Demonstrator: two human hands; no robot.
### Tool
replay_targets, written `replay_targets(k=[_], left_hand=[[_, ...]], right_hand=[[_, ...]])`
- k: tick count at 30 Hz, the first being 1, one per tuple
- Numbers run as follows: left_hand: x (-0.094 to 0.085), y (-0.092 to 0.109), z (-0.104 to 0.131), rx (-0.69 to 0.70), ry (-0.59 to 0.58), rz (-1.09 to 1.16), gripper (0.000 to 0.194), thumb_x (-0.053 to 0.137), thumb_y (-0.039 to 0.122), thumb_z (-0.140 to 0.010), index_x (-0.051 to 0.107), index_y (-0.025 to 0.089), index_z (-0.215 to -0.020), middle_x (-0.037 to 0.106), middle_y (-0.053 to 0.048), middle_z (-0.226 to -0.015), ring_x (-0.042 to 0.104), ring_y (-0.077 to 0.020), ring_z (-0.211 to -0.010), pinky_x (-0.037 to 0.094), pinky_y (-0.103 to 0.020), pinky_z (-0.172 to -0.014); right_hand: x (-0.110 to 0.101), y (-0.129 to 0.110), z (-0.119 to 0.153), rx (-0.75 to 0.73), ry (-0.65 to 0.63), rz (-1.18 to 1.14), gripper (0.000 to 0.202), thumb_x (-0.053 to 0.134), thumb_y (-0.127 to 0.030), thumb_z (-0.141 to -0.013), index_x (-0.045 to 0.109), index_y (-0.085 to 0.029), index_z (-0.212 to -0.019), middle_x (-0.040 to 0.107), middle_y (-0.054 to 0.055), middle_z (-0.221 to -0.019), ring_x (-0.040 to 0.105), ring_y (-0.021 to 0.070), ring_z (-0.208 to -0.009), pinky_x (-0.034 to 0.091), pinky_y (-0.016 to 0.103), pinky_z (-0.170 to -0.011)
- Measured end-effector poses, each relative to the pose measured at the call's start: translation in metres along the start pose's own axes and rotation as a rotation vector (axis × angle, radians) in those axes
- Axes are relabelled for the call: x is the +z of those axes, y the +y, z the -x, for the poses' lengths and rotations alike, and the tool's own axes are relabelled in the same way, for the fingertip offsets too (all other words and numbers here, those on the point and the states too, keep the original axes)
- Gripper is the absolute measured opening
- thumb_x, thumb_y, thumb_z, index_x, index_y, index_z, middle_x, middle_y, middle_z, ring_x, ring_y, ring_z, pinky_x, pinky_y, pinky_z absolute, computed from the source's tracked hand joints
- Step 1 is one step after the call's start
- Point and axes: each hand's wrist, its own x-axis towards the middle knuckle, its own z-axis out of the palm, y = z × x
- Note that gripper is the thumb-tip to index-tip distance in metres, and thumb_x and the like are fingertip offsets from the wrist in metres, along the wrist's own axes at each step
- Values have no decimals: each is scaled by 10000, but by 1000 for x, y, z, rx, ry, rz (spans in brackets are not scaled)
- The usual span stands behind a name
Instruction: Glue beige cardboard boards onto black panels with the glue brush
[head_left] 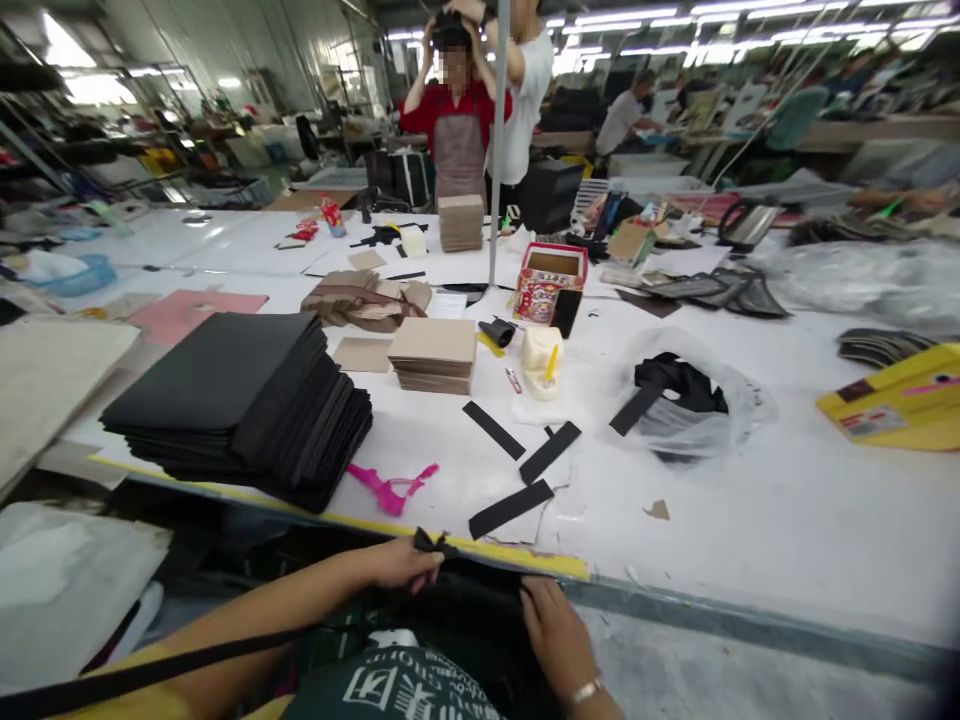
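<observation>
My left hand (pixel 401 565) is at the table's front edge, its fingers closed on a piece of black cloth (pixel 480 590) whose bunched end sticks up above them. Lower and to the right, my right hand (pixel 559 635) has its fingers curled over the other side of that cloth. The black cloth spans the gap between both hands, in front of a dark green garment with white lettering (pixel 405 680). Short black strips (pixel 511 508) lie on the table just beyond, beside a scrap of bright pink material (pixel 391 492).
A tall stack of black sheets (pixel 225 390) stands at the left edge. Behind it are beige cards (pixel 433 350), a cream-coloured roll (pixel 541 360) and a red box (pixel 551 275). A clear bag of black strips (pixel 679 400) lies right. Two people (pixel 457 120) stand across the table.
</observation>
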Motion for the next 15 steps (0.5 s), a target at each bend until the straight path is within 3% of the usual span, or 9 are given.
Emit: replay_targets(k=[2,4,6,8,11,15], left_hand=[[-20,-47,39,-68,191,54,495,300,512,-848,638,170,-732,529,9,-490,500,-128,-526,423,-244,-583],[-34,-89,67,-126,372,75,460,341,503,-827,627,166,-700,578,-12,-543,552,-161,-590,436,-261,-613],[-45,-123,85,-156,509,87,428,388,507,-801,629,163,-721,639,-34,-659,596,-198,-697,451,-274,-670],[-54,-145,93,-149,598,83,393,423,495,-791,632,162,-816,671,-49,-814,610,-217,-827,452,-277,-759],[-62,-166,90,-120,680,18,345,439,440,-805,605,165,-931,658,-64,-968,589,-208,-957,416,-272,-879],[-66,-184,76,-43,657,-42,338,414,392,-836,557,177,-1054,634,-58,-1065,581,-181,-1000,407,-251,-899]], right_hand=[[7,-64,-73,-83,-17,41,338,308,-235,-882,542,-212,-1125,557,103,-1145,546,207,-1046,443,336,-910],[23,-122,-139,-124,-97,112,388,315,-205,-881,438,-199,-1249,419,114,-1320,543,201,-1052,457,314,-871],[45,-164,-189,-145,-255,209,473,365,-170,-861,320,-192,-1331,318,138,-1390,548,198,-1048,456,304,-853],[65,-189,-217,-132,-403,278,437,395,-149,-846,379,-168,-1282,428,156,-1304,572,204,-1010,464,308,-819],[80,-196,-214,-79,-505,329,293,396,-136,-839,524,-142,-1102,610,151,-1042,615,216,-914,474,325,-766],[71,-170,-143,-18,-566,385,258,390,-136,-827,570,-159,-1011,662,145,-908,641,241,-854,482,337,-728]])
